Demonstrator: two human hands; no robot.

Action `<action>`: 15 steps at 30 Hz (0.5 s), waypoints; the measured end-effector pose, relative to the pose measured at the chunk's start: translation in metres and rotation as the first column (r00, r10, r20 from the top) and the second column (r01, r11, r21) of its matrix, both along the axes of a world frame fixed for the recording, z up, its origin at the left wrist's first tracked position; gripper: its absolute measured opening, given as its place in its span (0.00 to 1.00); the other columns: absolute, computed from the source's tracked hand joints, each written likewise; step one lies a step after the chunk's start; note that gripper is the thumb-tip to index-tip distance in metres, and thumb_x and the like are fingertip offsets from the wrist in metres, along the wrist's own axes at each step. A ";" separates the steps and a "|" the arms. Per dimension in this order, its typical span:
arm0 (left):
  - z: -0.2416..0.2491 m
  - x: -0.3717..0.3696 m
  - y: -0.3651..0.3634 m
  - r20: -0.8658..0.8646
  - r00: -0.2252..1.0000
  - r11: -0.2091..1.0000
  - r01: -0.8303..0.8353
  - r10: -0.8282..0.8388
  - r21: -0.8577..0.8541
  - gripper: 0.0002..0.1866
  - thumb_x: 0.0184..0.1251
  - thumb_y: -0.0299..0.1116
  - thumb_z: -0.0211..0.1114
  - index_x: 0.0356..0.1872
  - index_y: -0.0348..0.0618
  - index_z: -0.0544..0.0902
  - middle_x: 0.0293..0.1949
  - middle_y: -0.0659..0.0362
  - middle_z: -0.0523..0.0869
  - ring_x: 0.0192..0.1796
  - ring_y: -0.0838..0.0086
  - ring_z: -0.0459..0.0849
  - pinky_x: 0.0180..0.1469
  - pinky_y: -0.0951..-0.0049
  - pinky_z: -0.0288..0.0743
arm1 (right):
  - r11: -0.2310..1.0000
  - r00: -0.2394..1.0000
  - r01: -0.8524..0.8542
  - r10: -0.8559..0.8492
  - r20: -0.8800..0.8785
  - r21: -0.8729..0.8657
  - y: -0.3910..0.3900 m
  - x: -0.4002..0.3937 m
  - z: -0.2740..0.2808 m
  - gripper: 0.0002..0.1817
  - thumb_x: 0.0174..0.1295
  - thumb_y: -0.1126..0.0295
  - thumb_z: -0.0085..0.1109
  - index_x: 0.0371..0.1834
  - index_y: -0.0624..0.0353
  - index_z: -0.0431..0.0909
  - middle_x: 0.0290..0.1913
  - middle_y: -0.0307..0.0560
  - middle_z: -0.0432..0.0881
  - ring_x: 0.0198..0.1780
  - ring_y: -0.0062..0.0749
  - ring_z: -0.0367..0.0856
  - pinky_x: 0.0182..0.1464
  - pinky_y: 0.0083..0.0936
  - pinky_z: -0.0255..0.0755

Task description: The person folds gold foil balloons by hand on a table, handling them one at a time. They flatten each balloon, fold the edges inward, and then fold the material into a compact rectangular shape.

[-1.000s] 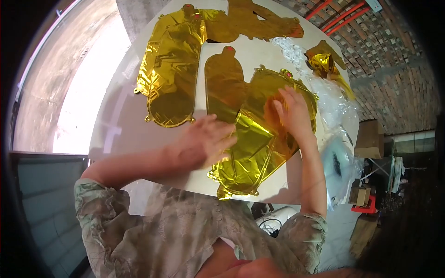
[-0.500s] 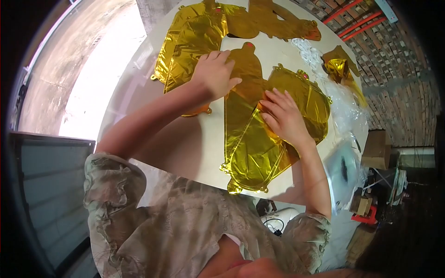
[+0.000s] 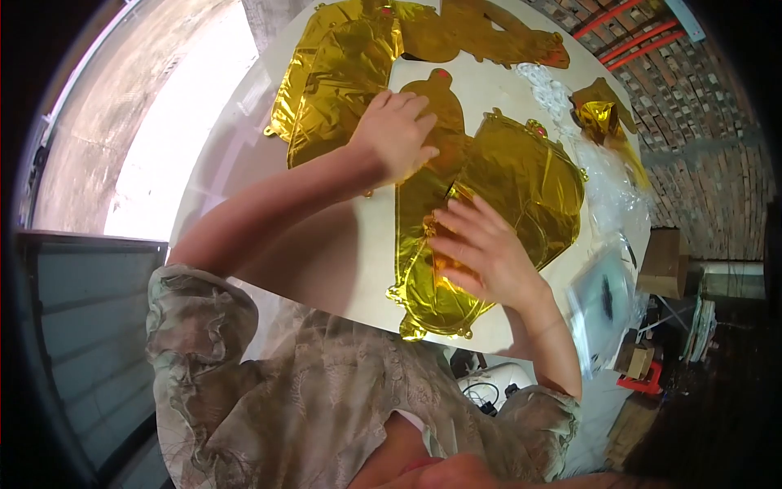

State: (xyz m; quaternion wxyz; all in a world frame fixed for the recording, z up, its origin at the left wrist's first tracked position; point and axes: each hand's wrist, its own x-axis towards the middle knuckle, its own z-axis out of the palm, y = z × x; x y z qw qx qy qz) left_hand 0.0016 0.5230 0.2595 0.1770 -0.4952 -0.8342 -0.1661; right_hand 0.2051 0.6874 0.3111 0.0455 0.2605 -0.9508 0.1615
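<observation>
A gold foil sheet (image 3: pixel 411 196) with small tabs lies in the middle of the white table, its lower end near the front edge. My left hand (image 3: pixel 393 137) rests on its upper part, fingers spread. Over its lower part is my right hand (image 3: pixel 482 248), fingers apart, touching a folded bit of foil beneath the fingertips. Another gold foil piece (image 3: pixel 529 175) lies to the right, partly against the middle one. More gold foil (image 3: pixel 338 77) is spread at the upper left, beside my left hand.
Further foil pieces (image 3: pixel 505 41) lie at the table's far side. White strings (image 3: pixel 542 90), a crumpled gold piece (image 3: pixel 599 118) and clear plastic bags (image 3: pixel 603 301) line the right edge. A cardboard box (image 3: pixel 664 262) stands beyond the table (image 3: pixel 314 253).
My right hand has moved down and left over the middle foil, and a fold shows under its fingers. My left hand has shifted slightly right.
</observation>
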 end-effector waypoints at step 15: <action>0.003 0.121 -0.109 0.084 0.607 0.611 0.790 -0.790 0.037 0.21 0.59 0.42 0.68 0.46 0.35 0.84 0.30 0.62 0.75 0.37 0.69 0.78 0.39 0.65 0.70 | 0.992 0.993 0.066 -0.055 0.101 -0.108 -0.001 0.038 -0.017 0.19 0.57 0.64 0.72 0.52 0.52 0.85 0.67 0.42 0.78 0.71 0.43 0.73 0.73 0.47 0.63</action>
